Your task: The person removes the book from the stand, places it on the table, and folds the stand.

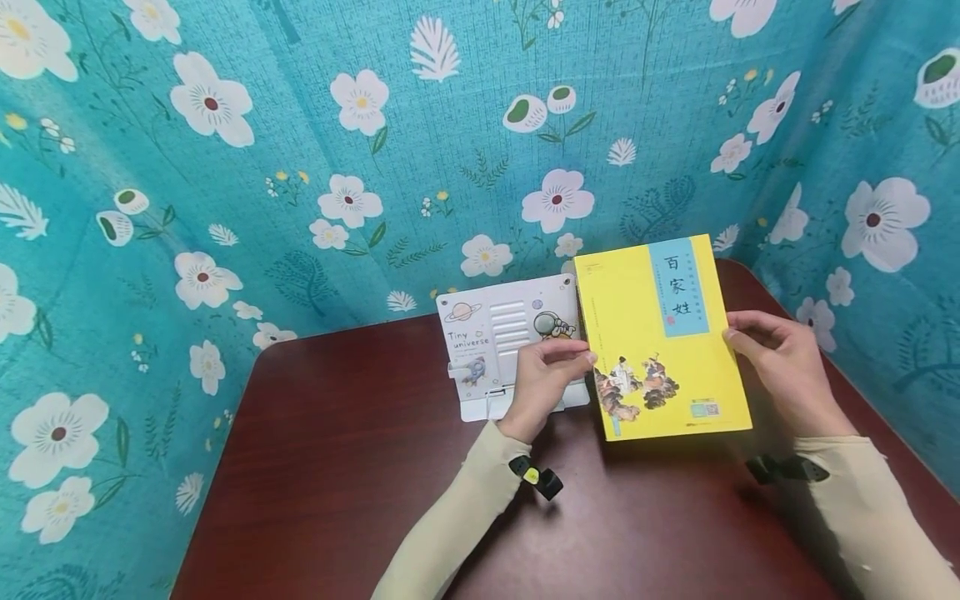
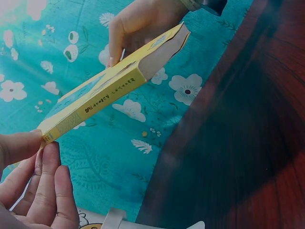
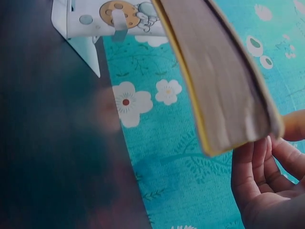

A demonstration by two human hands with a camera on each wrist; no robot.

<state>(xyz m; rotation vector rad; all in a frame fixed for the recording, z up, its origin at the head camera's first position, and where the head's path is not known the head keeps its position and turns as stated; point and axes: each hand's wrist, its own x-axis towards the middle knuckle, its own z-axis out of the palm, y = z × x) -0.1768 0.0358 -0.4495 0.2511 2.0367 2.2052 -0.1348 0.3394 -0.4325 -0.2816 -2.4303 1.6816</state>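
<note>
A yellow paperback book (image 1: 637, 325) with a blue title panel and small painted figures is held up above the table, cover facing me. My left hand (image 1: 543, 379) pinches its left edge; in the left wrist view the thumb and fingers (image 2: 50, 164) grip one end of the printed spine (image 2: 100, 102). At the opposite edge, my right hand (image 1: 787, 367) pinches the book between thumb and fingers. The right wrist view shows the closed page block (image 3: 214, 76) just above the right fingertips (image 3: 243, 155).
Behind my left hand stands a white book stand (image 1: 468, 333) with space drawings and clips, partly covered by that hand. It is on a dark red wooden table (image 1: 337, 467). A teal flowered curtain (image 1: 277, 167) hangs along the table's back and sides.
</note>
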